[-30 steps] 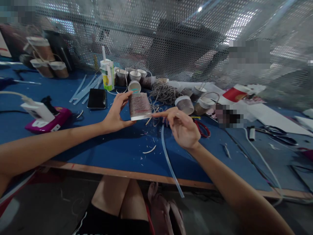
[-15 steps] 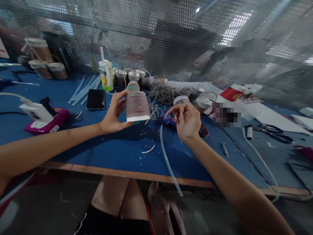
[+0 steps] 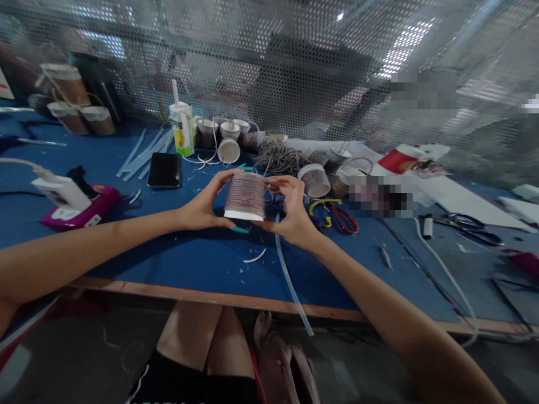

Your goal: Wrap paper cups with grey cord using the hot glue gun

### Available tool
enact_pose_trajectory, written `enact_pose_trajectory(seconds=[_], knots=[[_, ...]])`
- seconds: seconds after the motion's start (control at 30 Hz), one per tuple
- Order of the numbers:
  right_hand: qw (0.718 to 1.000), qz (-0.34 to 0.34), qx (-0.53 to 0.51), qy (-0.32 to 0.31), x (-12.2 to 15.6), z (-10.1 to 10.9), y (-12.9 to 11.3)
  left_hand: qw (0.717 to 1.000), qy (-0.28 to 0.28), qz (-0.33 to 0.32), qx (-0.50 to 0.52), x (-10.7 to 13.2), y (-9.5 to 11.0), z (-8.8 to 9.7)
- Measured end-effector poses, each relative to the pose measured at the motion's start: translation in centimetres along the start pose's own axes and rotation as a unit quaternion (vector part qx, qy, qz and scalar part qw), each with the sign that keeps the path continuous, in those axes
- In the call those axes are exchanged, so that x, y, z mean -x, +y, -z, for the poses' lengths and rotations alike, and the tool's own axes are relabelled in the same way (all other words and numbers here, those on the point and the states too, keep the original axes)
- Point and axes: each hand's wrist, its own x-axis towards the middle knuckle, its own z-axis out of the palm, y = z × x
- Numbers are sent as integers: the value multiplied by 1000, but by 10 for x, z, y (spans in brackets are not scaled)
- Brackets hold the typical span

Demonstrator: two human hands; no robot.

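A paper cup wrapped in rows of grey-brown cord (image 3: 245,196), its white rim facing down, is held above the table in front of me. My left hand (image 3: 204,206) grips it from the left, fingers at the upper end and thumb by the rim. From the right, my right hand (image 3: 292,210) closes on the same cup, fingertips at its upper edge and thumb low. Behind the hands lies a tangled heap of grey cord (image 3: 280,157). Another wrapped cup (image 3: 315,180) lies tipped beyond my right hand.
A glue stick (image 3: 290,280) overhangs the table's front edge. Pliers with yellow handles (image 3: 320,213) and scissors (image 3: 469,220) lie to the right. A phone (image 3: 164,170), a drink carton (image 3: 182,129) and a purple power strip (image 3: 80,210) stand left. Several cups line the mesh wall.
My right hand has moved left from over the pliers and taken hold of the wrapped cup. The left hand has brought the cup slightly right and down.
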Motion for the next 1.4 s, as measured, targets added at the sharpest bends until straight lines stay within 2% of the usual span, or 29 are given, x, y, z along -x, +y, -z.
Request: enact_pose_trajectory(seconds=[0.17, 0.33, 0.5, 0.63, 0.73, 0.83, 0.93, 1.03, 1.13, 1.2, 1.3, 1.4], knots=[[998, -54, 25, 11, -1, -1, -4, 998, 23, 2, -50, 0, 8, 1], [999, -41, 27, -14, -2, -4, -5, 987, 57, -6, -151, 2, 12, 2], [996, -69, 50, -15, 0, 3, -8, 965, 153, -22, -214, 4, 3, 1], [993, -97, 34, -55, 1, 8, -20, 952, 248, -3, -180, 5, -11, 0], [994, -74, -19, -74, 0, 13, -29, 942, 288, 28, -168, 5, -20, 0], [998, -56, 1, -3, -2, 24, -27, 938, 297, 37, -173, 6, -23, 1], [987, -97, 105, 77, -3, 42, -8, 940, 293, 24, -173, 6, -25, 1], [965, -169, 188, 71, -4, 58, 18, 940, 298, 11, -167, 7, -27, 1], [942, -254, 217, 22, -4, 66, 30, 937, 307, 16, -168, 8, -29, 1], [926, -292, 229, -70, -3, 67, 28, 938, 302, 33, -169, 8, -29, 1], [905, -279, 263, -183, 1, 65, 22, 941, 291, 33, -167, 9, -28, 1], [899, -241, 311, -191, 5, 62, 25, 943, 288, 23, -164, 9, -29, 1]])
